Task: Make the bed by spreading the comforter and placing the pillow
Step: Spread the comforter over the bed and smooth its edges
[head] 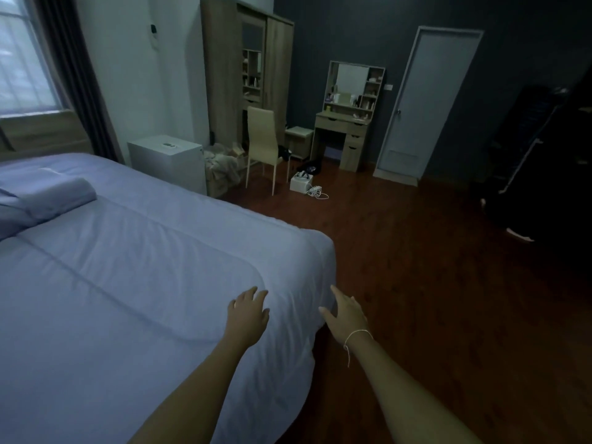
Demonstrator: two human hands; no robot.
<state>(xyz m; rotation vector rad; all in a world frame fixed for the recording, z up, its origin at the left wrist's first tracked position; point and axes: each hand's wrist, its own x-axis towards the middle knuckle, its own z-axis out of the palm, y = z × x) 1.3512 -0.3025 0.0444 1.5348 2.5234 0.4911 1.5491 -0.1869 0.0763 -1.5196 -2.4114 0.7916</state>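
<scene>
Comforter nearly flat across the bed, and our hands are at its foot corner.

Pale blue, softly creased comforter (144, 267) covers the mattress to the near corner, where its edge hangs over the dark red wooden floor (416, 283); we judge that a hard tug here could drag the whole spread off-centre or slide the corner to the floor. Next in size, the pale blue rolled pillow (61, 193) lies near the head end on rumpled fabric, and pulling the cover could shift it askew. Our left hand (248, 315) rests spread and flat on the cloth, gripping nothing. Our right hand (347, 315), with a thin white string bracelet (357, 336) at the wrist, has straight fingers at the hanging edge, holding nothing; we cannot tell whether it touches the fabric.
</scene>
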